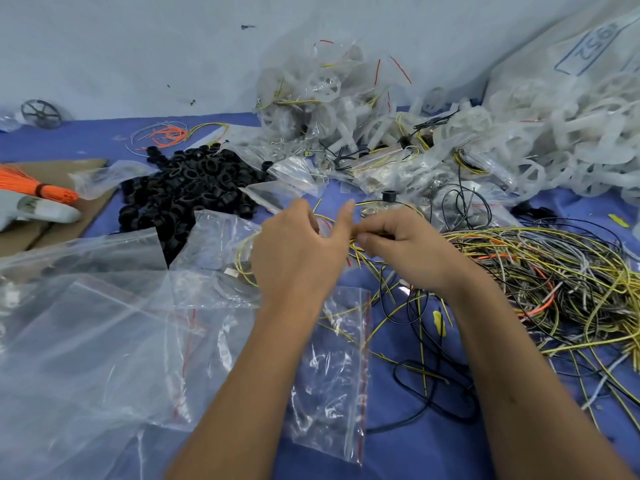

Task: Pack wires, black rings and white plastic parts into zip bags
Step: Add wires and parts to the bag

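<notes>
Both forearms reached forward over the blue worktop, meeting at its middle. The left hand had its forefinger raised and thumb spread, touching yellow wires. The right hand curled in a pinching grip on those wires. A zip bag lay beneath the left forearm, black rings heaped behind.
</notes>
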A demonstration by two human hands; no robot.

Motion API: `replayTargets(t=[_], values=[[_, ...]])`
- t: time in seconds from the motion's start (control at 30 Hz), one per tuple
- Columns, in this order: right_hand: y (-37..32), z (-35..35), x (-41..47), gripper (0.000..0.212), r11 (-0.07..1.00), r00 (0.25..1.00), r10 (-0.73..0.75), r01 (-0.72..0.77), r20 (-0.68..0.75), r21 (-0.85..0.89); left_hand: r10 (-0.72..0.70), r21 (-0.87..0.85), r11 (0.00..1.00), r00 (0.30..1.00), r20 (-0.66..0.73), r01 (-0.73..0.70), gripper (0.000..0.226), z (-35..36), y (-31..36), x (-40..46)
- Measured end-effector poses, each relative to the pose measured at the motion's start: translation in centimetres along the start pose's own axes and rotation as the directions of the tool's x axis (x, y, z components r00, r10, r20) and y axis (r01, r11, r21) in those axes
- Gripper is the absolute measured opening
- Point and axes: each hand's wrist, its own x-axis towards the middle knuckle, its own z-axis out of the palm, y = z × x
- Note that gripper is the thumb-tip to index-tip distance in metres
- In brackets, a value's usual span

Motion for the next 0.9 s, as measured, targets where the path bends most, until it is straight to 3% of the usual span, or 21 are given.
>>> replayTargets(t=[0.1, 0.27, 0.4, 0.5, 0.63, 0.7, 0.77, 0.8, 0.9], values=[[0.4, 0.1, 0.1, 0.025, 1.000, 1.000, 0.005, -0.005, -0.019, 0.022, -0.083, 0.061, 0.995, 0.986, 0.144, 0.075, 0.045, 0.6, 0.1, -0.2], [0.3, 0.8, 0.3, 0.006, 0.985, 0.982, 0.059, -0.028, -0.179, 0.172, -0.151, 0.049, 0.988, 0.971, 0.187, 0.145, 0.022, 0.8, -1.0, 0.3], [0.0, 1.0, 0.3, 0.009, 0.949, 0.963, 0.139, -0.064, -0.230, 0.307, -0.128, -0.179, 0.974, 0.988, 0.092, 0.142, 0.012, 0.6, -0.7, 0.3], [-0.3, 1.0, 0.1, 0.007, 0.867, 0.964, 0.207, -0.102, -0.167, 0.487, -0.024, -0.421, 0.907, 1.000, -0.010, 0.018, 0.013, 0.3, 0.0, 0.1], [-0.7, 1.6, 0.1, 0.024, 0.838, 0.979, 0.193, -0.200, 0.068, 0.508, 0.287, -0.476, 0.823, 0.950, -0.121, -0.310, 0.009, 0.1, 1.1, -0.8], [-0.9, 1.8, 0.0, 0.042, 0.744, 0.975, 0.194, -0.219, 0.110, 0.632, 0.410, -0.478, 0.770, 0.902, -0.136, -0.423, 0.009, 0.2, 1.5, -1.5], [-1.2, 1.7, -0.1, 0.057, 0.573, 0.970, 0.201, -0.228, 0.135, 0.787, 0.471, -0.500, 0.728, 0.872, -0.131, -0.469, 0.011, 0.4, 1.9, -2.3], [-1.1, 1.6, 0.0, 0.055, 0.495, 0.969, 0.197, -0.227, 0.146, 0.839, 0.479, -0.521, 0.714, 0.869, -0.123, -0.467, 0.013, 0.5, 2.1, -2.6], [-1.8, 1.5, 0.1, 0.013, 0.338, 0.956, 0.200, -0.273, 0.215, 0.901, 0.474, -0.601, 0.677, 0.876, -0.087, -0.425, 0.013, 0.8, 2.4, -3.4]])
